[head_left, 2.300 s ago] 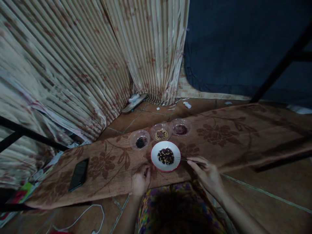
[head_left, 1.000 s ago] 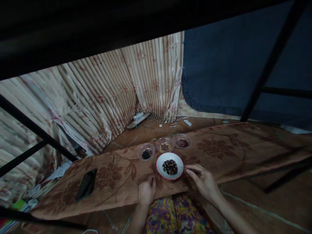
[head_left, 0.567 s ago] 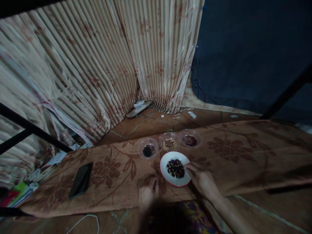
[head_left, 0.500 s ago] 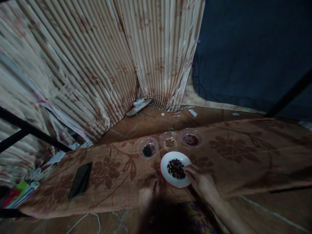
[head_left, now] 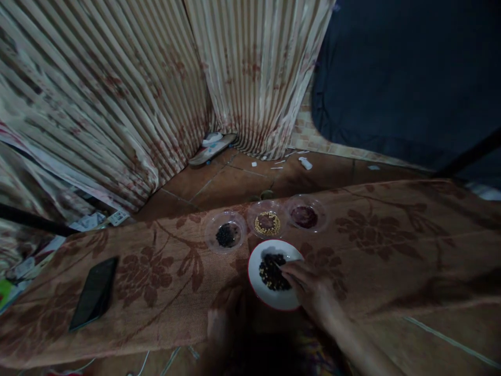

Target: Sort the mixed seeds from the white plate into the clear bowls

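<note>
A white plate [head_left: 255,274] with a red rim stands on the cloth in front of me, holding a pile of dark beans mixed with yellow grains [head_left: 274,272]. My right hand [head_left: 315,290] reaches over its right side, thumb and fingers pinched together at the pile; what lies between the fingertips is too small to make out. My left hand [head_left: 225,310] rests on the cloth left of the plate, its fingers lost in shadow. Behind the plate stand three clear plastic bowls: one with black seeds [head_left: 227,235], one with yellow grains [head_left: 267,223], one with dark red beans [head_left: 304,216].
A dark phone or tablet [head_left: 94,292] lies on the left of the patterned brown cloth [head_left: 164,308]. Beyond the table edge, a board [head_left: 213,149] and small white scraps [head_left: 305,163] lie on the tiled floor. Striped curtains [head_left: 156,94] hang behind.
The view has shifted, so the table things sit further left in it. My right hand stays at the pile, its fingertips slightly deeper over it. The left hand looks darker and less distinct.
</note>
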`<state>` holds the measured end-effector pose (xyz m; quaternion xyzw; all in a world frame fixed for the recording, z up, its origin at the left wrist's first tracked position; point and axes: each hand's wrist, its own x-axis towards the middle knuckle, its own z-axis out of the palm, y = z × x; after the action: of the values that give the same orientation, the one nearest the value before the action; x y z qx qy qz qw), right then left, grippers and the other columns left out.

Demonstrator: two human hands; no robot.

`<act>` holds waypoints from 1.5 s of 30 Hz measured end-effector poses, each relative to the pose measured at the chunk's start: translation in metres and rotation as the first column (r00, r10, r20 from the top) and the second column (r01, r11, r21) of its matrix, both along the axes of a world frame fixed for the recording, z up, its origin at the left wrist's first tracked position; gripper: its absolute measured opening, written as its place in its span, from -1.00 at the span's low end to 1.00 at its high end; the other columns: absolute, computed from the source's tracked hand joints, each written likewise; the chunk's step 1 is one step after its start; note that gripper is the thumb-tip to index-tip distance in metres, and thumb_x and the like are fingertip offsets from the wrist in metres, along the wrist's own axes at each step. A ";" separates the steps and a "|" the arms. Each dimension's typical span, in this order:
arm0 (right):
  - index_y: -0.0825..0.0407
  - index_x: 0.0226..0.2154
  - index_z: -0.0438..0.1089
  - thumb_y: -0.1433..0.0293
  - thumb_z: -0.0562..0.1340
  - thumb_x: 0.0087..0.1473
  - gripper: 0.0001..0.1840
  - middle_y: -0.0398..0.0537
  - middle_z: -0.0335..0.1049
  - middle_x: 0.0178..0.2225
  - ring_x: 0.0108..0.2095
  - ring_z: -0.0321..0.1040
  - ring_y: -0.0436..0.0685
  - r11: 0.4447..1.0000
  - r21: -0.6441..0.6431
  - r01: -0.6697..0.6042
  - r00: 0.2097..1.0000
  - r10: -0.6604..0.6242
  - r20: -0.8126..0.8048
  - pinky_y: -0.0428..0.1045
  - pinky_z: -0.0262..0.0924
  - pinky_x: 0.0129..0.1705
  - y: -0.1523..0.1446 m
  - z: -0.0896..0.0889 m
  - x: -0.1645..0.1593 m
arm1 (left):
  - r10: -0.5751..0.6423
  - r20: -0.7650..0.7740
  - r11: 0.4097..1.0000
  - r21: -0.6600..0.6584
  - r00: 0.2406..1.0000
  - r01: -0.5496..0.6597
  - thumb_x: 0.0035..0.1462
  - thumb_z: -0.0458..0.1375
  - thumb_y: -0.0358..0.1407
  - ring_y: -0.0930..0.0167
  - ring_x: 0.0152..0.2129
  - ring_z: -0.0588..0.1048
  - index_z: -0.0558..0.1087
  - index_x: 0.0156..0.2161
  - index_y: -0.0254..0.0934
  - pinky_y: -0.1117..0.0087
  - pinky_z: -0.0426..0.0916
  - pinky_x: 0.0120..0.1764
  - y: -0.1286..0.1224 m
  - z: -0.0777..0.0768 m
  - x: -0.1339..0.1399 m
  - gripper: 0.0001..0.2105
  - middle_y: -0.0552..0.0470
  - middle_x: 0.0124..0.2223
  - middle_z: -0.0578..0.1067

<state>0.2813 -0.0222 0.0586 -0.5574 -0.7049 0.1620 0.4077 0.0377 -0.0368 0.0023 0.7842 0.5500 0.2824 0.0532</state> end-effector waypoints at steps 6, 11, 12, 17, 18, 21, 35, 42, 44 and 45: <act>-0.10 -0.21 0.54 0.35 0.21 0.24 -0.83 -0.10 0.58 -0.22 -0.22 0.56 0.08 0.992 -0.118 -0.053 0.997 0.047 -0.057 -0.09 0.45 -0.17 -0.016 0.010 0.010 | -0.012 -0.003 1.000 -0.017 1.000 0.012 0.28 0.01 -0.37 0.39 -0.41 0.56 0.49 -0.23 -0.22 0.40 0.46 -0.36 0.000 0.005 0.002 -0.81 0.02 -0.33 0.59; -0.06 -0.24 0.56 0.32 0.20 0.24 -0.80 -0.05 0.59 -0.22 -0.23 0.57 0.12 0.994 -0.049 0.093 0.996 -0.094 -0.009 -0.04 0.46 -0.17 -0.008 0.005 0.019 | -0.026 0.022 1.000 -0.009 0.999 0.026 0.28 0.01 -0.38 0.41 -0.41 0.55 0.49 -0.24 -0.23 0.41 0.46 -0.35 0.001 0.007 0.003 -0.81 0.02 -0.34 0.58; -0.06 -0.24 0.56 0.32 0.20 0.24 -0.80 -0.05 0.59 -0.22 -0.23 0.57 0.12 0.996 -0.058 0.068 0.998 -0.068 -0.013 -0.04 0.46 -0.17 -0.009 0.005 0.018 | -0.029 0.024 0.999 -0.013 0.999 0.029 0.28 0.01 -0.38 0.41 -0.42 0.55 0.49 -0.23 -0.23 0.41 0.46 -0.36 0.000 0.007 0.003 -0.81 0.02 -0.34 0.57; -0.09 -0.18 0.54 0.31 0.19 0.26 -0.80 -0.05 0.57 -0.19 -0.18 0.55 0.09 0.983 -0.161 -0.086 0.994 0.073 -0.085 -0.08 0.46 -0.15 -0.028 0.010 0.013 | -0.026 0.027 1.000 -0.010 0.999 0.026 0.29 0.01 -0.37 0.40 -0.40 0.55 0.48 -0.22 -0.23 0.40 0.46 -0.34 -0.001 0.007 0.003 -0.81 0.01 -0.33 0.57; -0.09 -0.19 0.54 0.31 0.19 0.26 -0.81 -0.05 0.57 -0.19 -0.19 0.55 0.09 0.985 -0.158 -0.067 0.995 0.054 -0.085 -0.08 0.45 -0.15 -0.029 0.010 0.014 | -0.028 0.030 1.000 -0.012 0.999 0.029 0.29 0.01 -0.37 0.40 -0.40 0.55 0.48 -0.23 -0.23 0.40 0.46 -0.34 -0.001 0.007 0.003 -0.82 0.01 -0.33 0.57; -0.07 -0.21 0.54 0.31 0.20 0.25 -0.82 -0.04 0.57 -0.20 -0.20 0.55 0.11 0.994 -0.095 0.058 0.998 -0.061 -0.031 -0.05 0.45 -0.14 -0.023 0.006 0.019 | -0.024 0.030 0.999 -0.021 0.999 0.025 0.28 0.02 -0.37 0.40 -0.40 0.55 0.49 -0.24 -0.22 0.40 0.45 -0.35 -0.001 0.007 0.004 -0.82 0.03 -0.34 0.57; -0.05 -0.21 0.53 0.39 0.21 0.24 -0.83 -0.05 0.58 -0.23 -0.23 0.56 0.09 1.000 0.014 0.004 1.000 -0.005 0.006 -0.06 0.46 -0.16 -0.017 0.005 0.002 | -0.013 0.035 0.998 -0.056 0.999 0.015 0.28 0.04 -0.36 0.40 -0.36 0.55 0.48 -0.22 -0.19 0.41 0.43 -0.32 -0.003 0.001 0.002 -0.84 0.03 -0.30 0.58; -0.08 -0.20 0.55 0.36 0.22 0.23 -0.83 -0.06 0.58 -0.21 -0.22 0.56 0.08 0.996 -0.026 -0.085 0.996 0.084 -0.036 -0.08 0.47 -0.16 -0.030 0.007 0.004 | -0.007 0.029 0.999 -0.050 1.000 0.008 0.29 0.04 -0.34 0.41 -0.36 0.53 0.48 -0.23 -0.20 0.41 0.43 -0.30 -0.004 0.003 0.004 -0.84 0.03 -0.33 0.57; -0.06 -0.25 0.57 0.30 0.24 0.21 -0.83 -0.03 0.59 -0.24 -0.25 0.56 0.11 0.998 -0.040 0.042 0.998 -0.044 -0.054 -0.05 0.48 -0.21 -0.032 0.006 0.014 | -0.010 0.030 0.999 -0.050 1.000 0.012 0.29 0.02 -0.35 0.41 -0.35 0.54 0.48 -0.23 -0.21 0.41 0.43 -0.28 -0.004 0.004 0.004 -0.83 0.02 -0.32 0.57; -0.05 -0.27 0.57 0.26 0.26 0.19 -0.82 -0.01 0.59 -0.25 -0.26 0.57 0.13 0.992 -0.056 0.110 0.992 -0.113 -0.059 -0.04 0.49 -0.23 -0.032 0.004 0.019 | -0.012 0.028 0.999 -0.052 1.000 0.014 0.30 0.02 -0.35 0.41 -0.35 0.54 0.48 -0.23 -0.21 0.41 0.43 -0.28 -0.003 0.004 0.004 -0.82 0.02 -0.32 0.57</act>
<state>0.3003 -0.0542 0.0631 -0.6011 -0.6551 0.1746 0.4231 0.0418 -0.0403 0.0062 0.7821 0.5512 0.2785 0.0830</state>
